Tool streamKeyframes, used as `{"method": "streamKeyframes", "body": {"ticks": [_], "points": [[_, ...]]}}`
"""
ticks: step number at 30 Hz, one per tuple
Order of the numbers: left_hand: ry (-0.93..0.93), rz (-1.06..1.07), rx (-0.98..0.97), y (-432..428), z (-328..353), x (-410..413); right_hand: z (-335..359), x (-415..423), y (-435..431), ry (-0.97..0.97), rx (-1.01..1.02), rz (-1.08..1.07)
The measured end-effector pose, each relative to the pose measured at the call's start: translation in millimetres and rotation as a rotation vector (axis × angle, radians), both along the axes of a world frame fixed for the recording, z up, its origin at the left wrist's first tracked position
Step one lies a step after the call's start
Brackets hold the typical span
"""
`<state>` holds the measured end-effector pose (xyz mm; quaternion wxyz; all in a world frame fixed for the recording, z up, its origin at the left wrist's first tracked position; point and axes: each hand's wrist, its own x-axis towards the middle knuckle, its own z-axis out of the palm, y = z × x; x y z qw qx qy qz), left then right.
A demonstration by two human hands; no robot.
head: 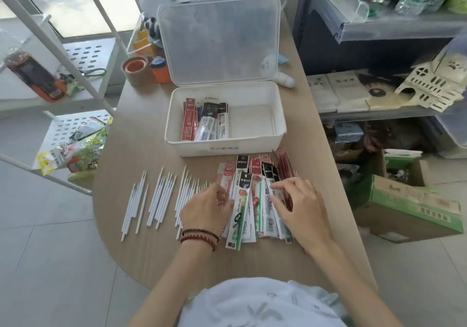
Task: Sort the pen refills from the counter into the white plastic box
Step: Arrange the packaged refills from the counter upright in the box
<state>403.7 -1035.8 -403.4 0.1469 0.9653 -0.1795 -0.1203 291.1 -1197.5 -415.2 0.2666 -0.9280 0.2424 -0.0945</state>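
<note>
A pile of packaged pen refills (255, 195) lies fanned out on the wooden counter (151, 256), just in front of the white plastic box (255, 134). The box stands open with its clear lid (219, 41) tipped back, and several refill packs (204, 122) lie in its left half. My left hand (206, 210) pinches the left side of the pile. My right hand (300, 208) has its fingers curled on packs at the pile's right side. Loose white refills (161, 195) lie in rows to the left of the pile.
Tape rolls (135, 70) and an orange container (160, 72) stand behind the box on the left. A white rack (75, 134) with snack packets stands to the left of the counter. Shelves (379, 94) and cardboard boxes (414, 208) are on the right.
</note>
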Motion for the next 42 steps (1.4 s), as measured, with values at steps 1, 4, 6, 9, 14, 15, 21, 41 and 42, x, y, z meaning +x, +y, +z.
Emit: {"method": "streamKeyframes", "body": {"ticks": [1,4,6,9,14,15,21,41,42], "points": [[-0.008,-0.002,0.009,-2,0,0,1,-2,-1,-0.029,0.007,-0.014],[0.017,-0.002,0.023,-7,5,5,1,-7,-5,-0.066,0.058,-0.047],[0.037,-0.008,0.048,-9,8,10,-1,-7,-7,-0.060,0.052,-0.046],[0.050,-0.052,0.083,-14,10,16,-5,-1,-7,-0.044,0.029,-0.056],[0.010,-0.070,0.058,-18,11,13,0,15,-8,0.011,0.013,-0.025],[0.013,-0.052,0.043,-15,11,12,1,16,-8,0.015,0.014,-0.021],[0.012,0.024,0.012,0,-3,6,4,3,-15,-0.037,-0.002,-0.191],[0.035,-0.144,0.150,-23,-3,-9,-6,5,-10,0.123,0.213,-0.188],[0.044,-0.143,0.147,-24,-5,-10,-6,4,-10,0.119,0.219,-0.188]]}}
